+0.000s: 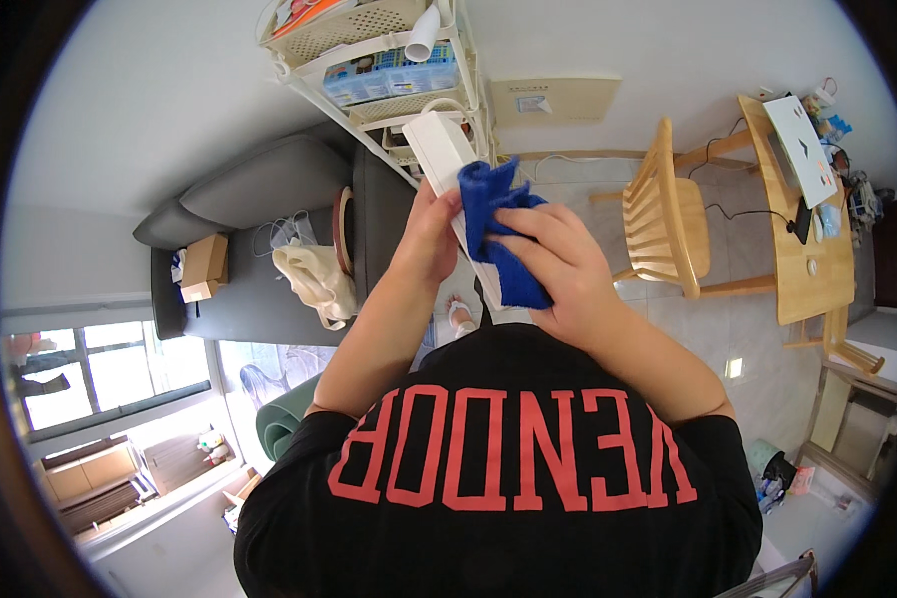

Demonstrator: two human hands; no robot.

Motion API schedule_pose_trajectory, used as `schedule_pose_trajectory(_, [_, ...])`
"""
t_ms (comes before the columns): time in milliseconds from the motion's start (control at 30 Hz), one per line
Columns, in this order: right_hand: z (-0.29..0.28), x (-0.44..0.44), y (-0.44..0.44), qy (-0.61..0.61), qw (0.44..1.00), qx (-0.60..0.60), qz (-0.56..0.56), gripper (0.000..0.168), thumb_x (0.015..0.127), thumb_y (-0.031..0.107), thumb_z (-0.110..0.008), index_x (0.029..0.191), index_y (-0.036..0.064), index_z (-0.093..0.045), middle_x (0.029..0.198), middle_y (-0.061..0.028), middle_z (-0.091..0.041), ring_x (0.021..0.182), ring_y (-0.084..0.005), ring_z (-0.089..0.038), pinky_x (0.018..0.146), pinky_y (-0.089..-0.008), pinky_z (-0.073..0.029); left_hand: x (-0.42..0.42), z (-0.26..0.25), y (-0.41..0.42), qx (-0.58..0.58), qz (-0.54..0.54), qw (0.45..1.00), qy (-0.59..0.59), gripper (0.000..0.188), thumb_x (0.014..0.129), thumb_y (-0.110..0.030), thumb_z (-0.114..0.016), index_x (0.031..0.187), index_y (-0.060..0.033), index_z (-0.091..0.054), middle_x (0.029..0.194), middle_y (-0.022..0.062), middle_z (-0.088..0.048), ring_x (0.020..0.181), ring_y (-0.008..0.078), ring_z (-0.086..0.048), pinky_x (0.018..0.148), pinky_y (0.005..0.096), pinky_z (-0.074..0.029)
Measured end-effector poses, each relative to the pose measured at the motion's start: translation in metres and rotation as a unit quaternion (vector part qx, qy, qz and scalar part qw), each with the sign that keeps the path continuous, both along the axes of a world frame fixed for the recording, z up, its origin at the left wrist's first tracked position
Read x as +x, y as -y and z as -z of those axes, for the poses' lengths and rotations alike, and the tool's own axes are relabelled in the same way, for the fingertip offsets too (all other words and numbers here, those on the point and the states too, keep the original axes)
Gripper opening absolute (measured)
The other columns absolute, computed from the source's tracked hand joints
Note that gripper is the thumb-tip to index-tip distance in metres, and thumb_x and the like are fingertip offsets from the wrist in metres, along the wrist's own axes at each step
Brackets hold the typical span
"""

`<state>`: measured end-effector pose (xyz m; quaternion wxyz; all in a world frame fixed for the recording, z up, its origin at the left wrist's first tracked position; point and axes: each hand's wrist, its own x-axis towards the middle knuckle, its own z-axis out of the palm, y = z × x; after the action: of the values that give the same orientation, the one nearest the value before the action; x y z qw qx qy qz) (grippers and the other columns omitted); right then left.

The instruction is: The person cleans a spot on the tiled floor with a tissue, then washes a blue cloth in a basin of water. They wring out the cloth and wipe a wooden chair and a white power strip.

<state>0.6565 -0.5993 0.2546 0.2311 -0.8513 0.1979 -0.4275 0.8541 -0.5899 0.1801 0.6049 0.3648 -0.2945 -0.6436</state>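
Observation:
A long white box-shaped bar (pixel 437 153), seemingly plastic, is held at a slant in front of my chest. My left hand (pixel 432 235) grips its left side near the middle, thumb on top. Over its near half lies a blue cloth (pixel 504 232), bunched and folded. My right hand (pixel 560 261) holds this cloth against the bar, with fingers spread across the fabric. The cloth hides much of the bar's upper face. A white cord (pixel 456 108) curves beside the far end; whether it joins the bar I cannot tell.
Ahead stands a cream shelf rack (pixel 366 63) with baskets and packages. To the left is a grey sofa (pixel 247 276) with a cream bag (pixel 314 276) and a cardboard box (pixel 205 267). A wooden chair (pixel 665 217) and a wooden desk (pixel 807 261) with a laptop (pixel 800 149) stand right.

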Motion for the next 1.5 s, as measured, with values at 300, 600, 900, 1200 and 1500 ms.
schedule_pose_trajectory(300, [0.019,-0.024,0.005,0.000,1.000,0.027,-0.008,0.046,0.060,0.004,-0.068,0.106,-0.004,-0.064,0.113,-0.0199,-0.063,0.100,-0.0391,-0.061,0.088,-0.0448,-0.050,0.004,-0.019,-0.002,-0.010,-0.048,0.999,0.024,0.082,0.076,-0.036,-0.075,0.138,-0.0007,-0.035,0.117,0.0121,-0.056,0.108,0.0220,-0.058,0.092,0.0375,-0.050])
schedule_pose_trajectory(600, [0.015,-0.031,0.012,0.204,0.903,0.355,0.129,0.017,0.093,0.012,-0.065,0.102,-0.002,-0.063,0.084,-0.0069,-0.064,0.077,-0.0088,-0.056,0.071,-0.0256,-0.048,0.002,-0.011,-0.008,0.026,0.030,0.998,-0.053,0.098,0.066,-0.053,-0.076,0.140,-0.0020,-0.038,0.126,0.0176,-0.055,0.113,0.0310,-0.058,0.093,0.0443,-0.051])
schedule_pose_trajectory(900, [-0.016,-0.032,-0.006,0.068,0.972,0.223,0.012,0.036,0.090,0.032,-0.058,0.112,0.005,-0.052,0.096,-0.0189,-0.057,0.087,-0.0387,-0.056,0.077,-0.0411,-0.045,-0.016,-0.038,-0.019,-0.157,0.063,0.986,0.005,0.105,0.058,-0.043,-0.081,0.141,0.0002,-0.034,0.128,0.0217,-0.053,0.116,0.0366,-0.058,0.097,0.0500,-0.051])
schedule_pose_trajectory(1200, [-0.034,-0.034,-0.021,0.011,0.994,0.109,-0.006,0.027,0.064,0.006,-0.073,0.089,0.005,-0.064,0.096,-0.0135,-0.049,0.087,-0.0291,-0.052,0.078,-0.0335,-0.043,-0.024,-0.055,-0.028,-0.154,0.033,0.988,0.010,0.111,0.055,-0.046,-0.078,0.146,-0.0044,-0.029,0.137,0.0205,-0.045,0.123,0.0414,-0.052,0.105,0.0571,-0.043])
schedule_pose_trajectory(1500, [-0.023,-0.019,-0.024,0.032,0.989,-0.136,0.038,0.042,0.054,0.010,-0.073,0.095,0.004,-0.073,0.090,-0.0056,-0.055,0.067,-0.0238,-0.050,0.058,-0.0315,-0.042,-0.025,-0.042,-0.043,-0.117,0.028,0.993,0.002,0.094,0.063,-0.032,-0.079,0.140,0.0009,-0.035,0.128,0.0173,-0.052,0.117,0.0322,-0.055,0.098,0.0441,-0.048])
